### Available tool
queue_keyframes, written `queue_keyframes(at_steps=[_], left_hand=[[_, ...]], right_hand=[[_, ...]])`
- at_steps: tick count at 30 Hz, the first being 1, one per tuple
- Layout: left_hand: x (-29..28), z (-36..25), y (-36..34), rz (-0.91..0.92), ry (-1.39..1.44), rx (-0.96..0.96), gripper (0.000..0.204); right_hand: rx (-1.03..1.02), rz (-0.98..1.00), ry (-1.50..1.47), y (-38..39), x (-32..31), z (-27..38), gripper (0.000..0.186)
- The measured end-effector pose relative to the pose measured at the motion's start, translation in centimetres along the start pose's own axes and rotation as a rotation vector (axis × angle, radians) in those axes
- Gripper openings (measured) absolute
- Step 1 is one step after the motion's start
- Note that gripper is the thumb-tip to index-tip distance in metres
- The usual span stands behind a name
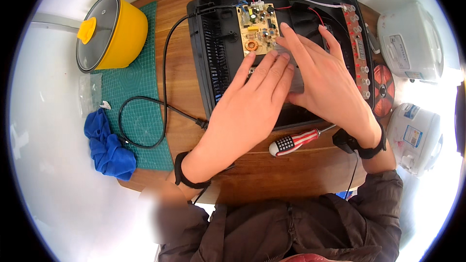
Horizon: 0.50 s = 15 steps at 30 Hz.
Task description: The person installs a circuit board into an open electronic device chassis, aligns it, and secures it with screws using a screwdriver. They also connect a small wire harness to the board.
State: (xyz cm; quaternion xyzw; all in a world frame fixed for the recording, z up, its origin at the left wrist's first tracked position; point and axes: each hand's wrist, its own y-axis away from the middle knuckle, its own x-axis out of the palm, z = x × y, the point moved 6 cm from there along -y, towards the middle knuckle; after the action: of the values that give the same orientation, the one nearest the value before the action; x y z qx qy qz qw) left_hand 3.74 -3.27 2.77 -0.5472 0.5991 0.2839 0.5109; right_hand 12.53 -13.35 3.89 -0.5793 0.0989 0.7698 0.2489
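Observation:
A black appliance housing [203, 75] lies with its inside facing up on the wooden table. In its upper middle sits a tan circuit board [259, 17] with a copper-wound ring, small components and wires. My left hand [255, 97] stretches flat over the housing, its fingertips at the board's lower edge. Just right of it, my right hand [327, 77] hovers with fingers spread and thumb apart. A greyish, partly see-through piece [297, 80] shows between the two hands; I cannot tell what it is. Along the housing's right side runs a narrow strip board [359, 48] with white buttons and red parts.
A screwdriver [295, 141] lies in front of the housing. Beside it on the right is a copper coil disc [383, 90], near two white appliances [410, 43]. At left, a green cutting mat [141, 85] carries a yellow pot [125, 34], a blue cloth [108, 143] and a looping black cord [165, 73].

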Motion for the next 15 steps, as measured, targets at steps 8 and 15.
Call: queue_keyframes(at_steps=[8,15], left_hand=[[-0.1,-0.7,-0.8,0.008,-0.144,0.070,0.051],[-0.6,-1.3,-0.7,0.019,-0.148,0.029,0.052]], right_hand=[[-0.124,-0.014,0.015,1.1,-1.2,-1.5,0.102],[0.208,-0.406,-0.361,5.9,-9.2,-3.1,0.062]])
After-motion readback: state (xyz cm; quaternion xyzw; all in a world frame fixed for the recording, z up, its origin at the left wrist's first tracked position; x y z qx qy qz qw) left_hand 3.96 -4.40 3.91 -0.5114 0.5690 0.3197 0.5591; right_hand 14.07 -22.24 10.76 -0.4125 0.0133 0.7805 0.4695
